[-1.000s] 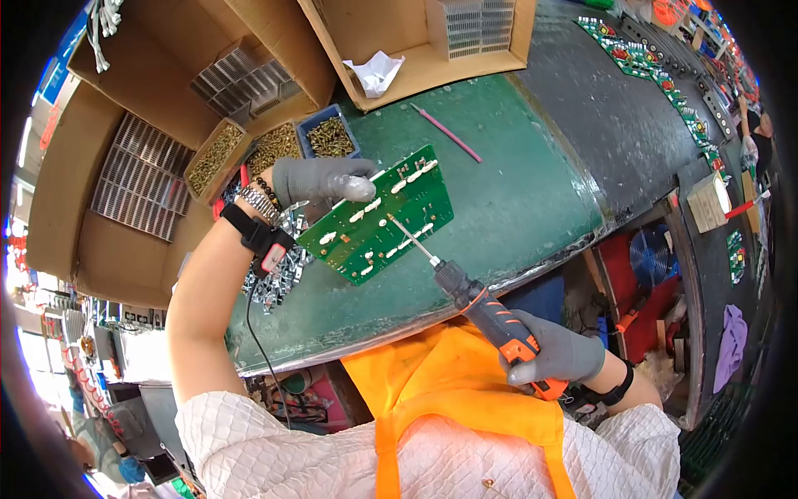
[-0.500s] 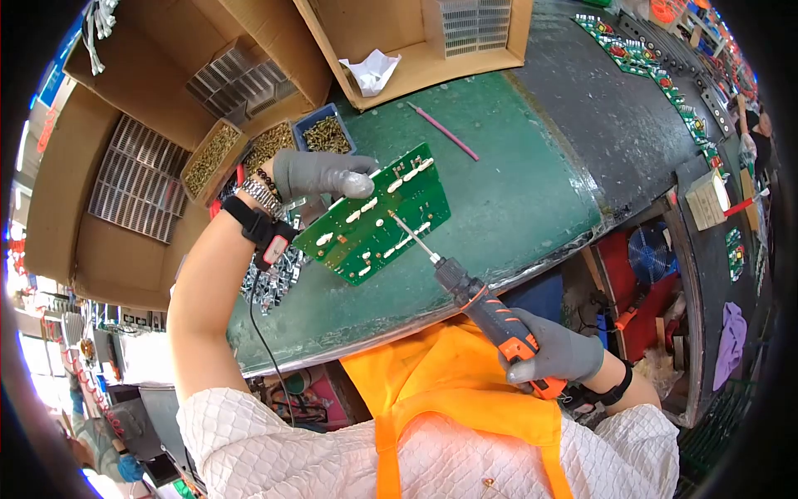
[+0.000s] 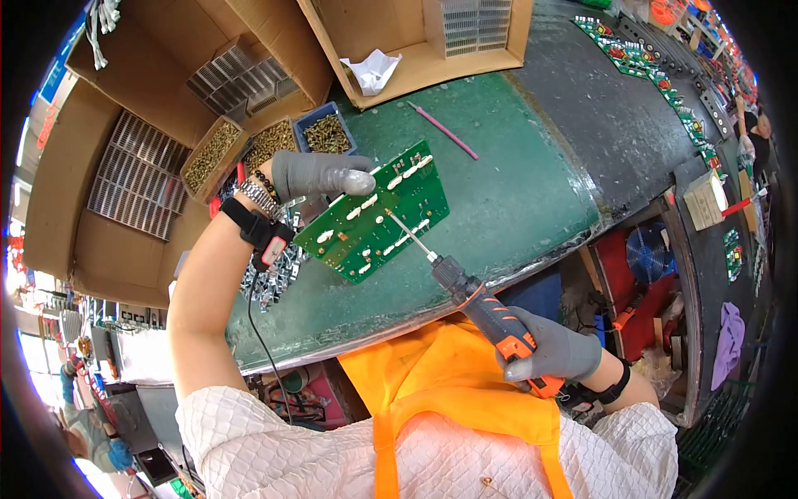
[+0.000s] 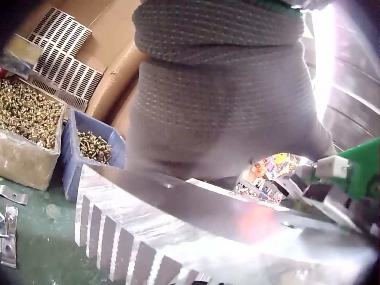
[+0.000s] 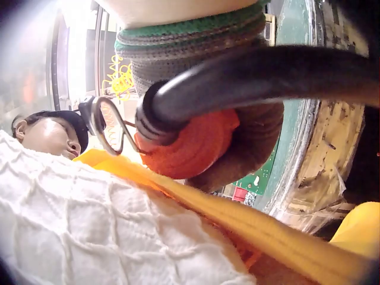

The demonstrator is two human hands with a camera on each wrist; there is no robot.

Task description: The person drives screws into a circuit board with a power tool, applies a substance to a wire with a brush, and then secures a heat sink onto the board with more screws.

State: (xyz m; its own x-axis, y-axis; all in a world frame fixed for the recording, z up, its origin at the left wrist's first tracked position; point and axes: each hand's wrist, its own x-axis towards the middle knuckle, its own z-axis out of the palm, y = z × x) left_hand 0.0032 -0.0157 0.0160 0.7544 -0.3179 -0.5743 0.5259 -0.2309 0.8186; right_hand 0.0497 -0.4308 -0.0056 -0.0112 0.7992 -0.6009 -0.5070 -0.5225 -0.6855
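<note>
My gloved left hand holds a green circuit board by its upper edge, thumb over the near face. White blobs dot that face, tilted up above the bench. In the left wrist view a finned metal heat sink lies against the gloved hand, beside the board's green edge. An orange and black electric screwdriver is gripped in my gloved right hand. Its long bit points up and left, the tip at the middle of the board. From the right wrist, the orange handle end and its thick black cord show.
Screws fill a blue bin and two cardboard trays behind the left hand. Small metal clips lie heaped beneath the left wrist. Cardboard boxes with finned metal parts line the back. A pink pen-like stick rests on the green bench.
Both hands, the board and the screwdriver keep almost the same place, with the bit tip still at the board. A person in the far left background has shifted.
</note>
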